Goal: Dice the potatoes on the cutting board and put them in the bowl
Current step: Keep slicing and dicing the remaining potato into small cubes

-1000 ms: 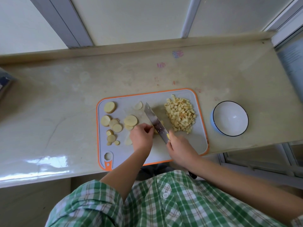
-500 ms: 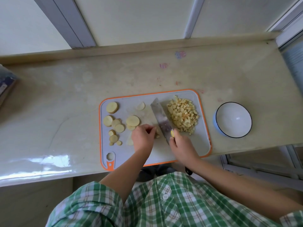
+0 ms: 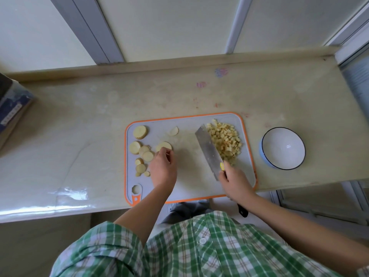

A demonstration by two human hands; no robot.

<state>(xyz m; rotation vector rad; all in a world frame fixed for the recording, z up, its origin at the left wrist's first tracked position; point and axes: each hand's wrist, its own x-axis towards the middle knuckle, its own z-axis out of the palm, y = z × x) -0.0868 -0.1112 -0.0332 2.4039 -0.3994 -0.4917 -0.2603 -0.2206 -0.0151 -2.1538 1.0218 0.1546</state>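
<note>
Potato slices: about ten point(image 3: 140, 132), scattered over the left half of the one cutting board point(image 3: 189, 184).
Diced potato: one heap point(image 3: 224, 142) at the board's far right corner.
Bowl: one point(image 3: 283, 147), white, on the counter point(image 3: 79, 126) right of the board, apart from it.
Knife: one point(image 3: 209, 150), its blade lying against the heap's left side.
Around: a dark box point(image 3: 12, 108) at the counter's left edge.
Left hand: point(image 3: 162, 168) fingertips curled onto a round slice point(image 3: 166, 145) mid-board.
Right hand: point(image 3: 235, 182) fingers wrapped round the knife handle, blade angled away and leftward.
</note>
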